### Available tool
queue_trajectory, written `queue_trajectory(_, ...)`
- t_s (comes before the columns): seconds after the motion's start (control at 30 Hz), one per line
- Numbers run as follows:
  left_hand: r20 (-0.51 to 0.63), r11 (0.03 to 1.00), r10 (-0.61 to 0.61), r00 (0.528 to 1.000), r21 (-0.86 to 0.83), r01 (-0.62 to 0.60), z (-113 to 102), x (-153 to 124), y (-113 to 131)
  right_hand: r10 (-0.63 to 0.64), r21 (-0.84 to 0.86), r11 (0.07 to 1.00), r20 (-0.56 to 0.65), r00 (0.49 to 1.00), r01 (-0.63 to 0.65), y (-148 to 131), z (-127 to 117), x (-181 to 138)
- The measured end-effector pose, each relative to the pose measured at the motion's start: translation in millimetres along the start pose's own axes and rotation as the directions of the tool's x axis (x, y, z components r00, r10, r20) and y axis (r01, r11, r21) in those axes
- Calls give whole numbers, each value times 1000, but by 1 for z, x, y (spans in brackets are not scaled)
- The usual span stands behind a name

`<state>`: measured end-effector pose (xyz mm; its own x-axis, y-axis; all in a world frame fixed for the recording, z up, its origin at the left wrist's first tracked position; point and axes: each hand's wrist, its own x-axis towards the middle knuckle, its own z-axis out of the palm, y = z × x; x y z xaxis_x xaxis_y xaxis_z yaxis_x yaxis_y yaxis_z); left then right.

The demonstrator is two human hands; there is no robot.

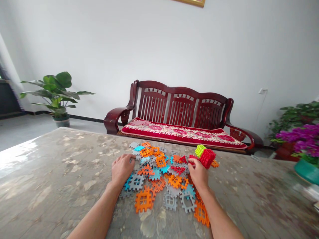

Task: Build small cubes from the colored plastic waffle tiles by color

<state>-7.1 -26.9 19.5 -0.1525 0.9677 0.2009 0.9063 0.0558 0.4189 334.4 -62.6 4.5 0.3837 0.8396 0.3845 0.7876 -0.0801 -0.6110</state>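
Flat plastic interlocking building tiles lie in a loose pile before me: orange tiles [144, 199], grey tiles [136, 182], blue tiles [156, 173] and red triangular tiles [177, 170]. My left hand [122, 168] rests at the pile's left edge, palm down, fingers loosely bent, holding nothing I can see. On the right side, my right hand [198, 172] has thumb and fingers pinched together at a red tile [192, 156], which they partly hide. Just beyond that hand stands a red block [207, 158] built from tiles, with a yellow-green tile piece [199, 150] beside it.
The pile lies on a large table with a patterned grey-brown cover [62, 186]. A dark red wooden bench [169, 106] with a floral cushion [184, 132] stands behind it. Purple flowers in a teal pot [306, 171] are at right; a potted plant [59, 96] stands left.
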Motion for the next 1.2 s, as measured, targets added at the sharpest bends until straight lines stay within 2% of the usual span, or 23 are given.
queue_trajectory(0.17,2,1000,-6,1000,3,6,1,1,-1,-232,-216,943,124,965,254,-16,2,1)
queue_trajectory(0.33,-5,1000,7,1000,14,-7,2,2,-2,-356,-291,865,220,908,410,-21,6,5)
queue_trajectory(0.53,-9,1000,5,1000,13,-5,4,3,-3,-413,-256,841,264,872,476,-24,2,8)
queue_trajectory(0.73,-5,1000,6,1000,11,-6,3,2,-3,-426,-266,833,252,869,486,-31,-4,4)
queue_trajectory(0.87,-1,1000,2,1000,17,-2,2,1,-2,-449,-261,840,158,880,475,-27,0,3)
queue_trajectory(0.97,3,1000,3,1000,16,-3,2,1,-1,-462,-178,876,-45,886,448,-22,0,7)
queue_trajectory(1.1,-2,1000,1,1000,11,-1,1,1,-1,-363,-30,927,-320,875,374,-7,-7,16)
queue_trajectory(1.2,-2,1000,1,1000,13,-1,2,1,-1,-294,17,946,-375,879,324,9,-10,21)
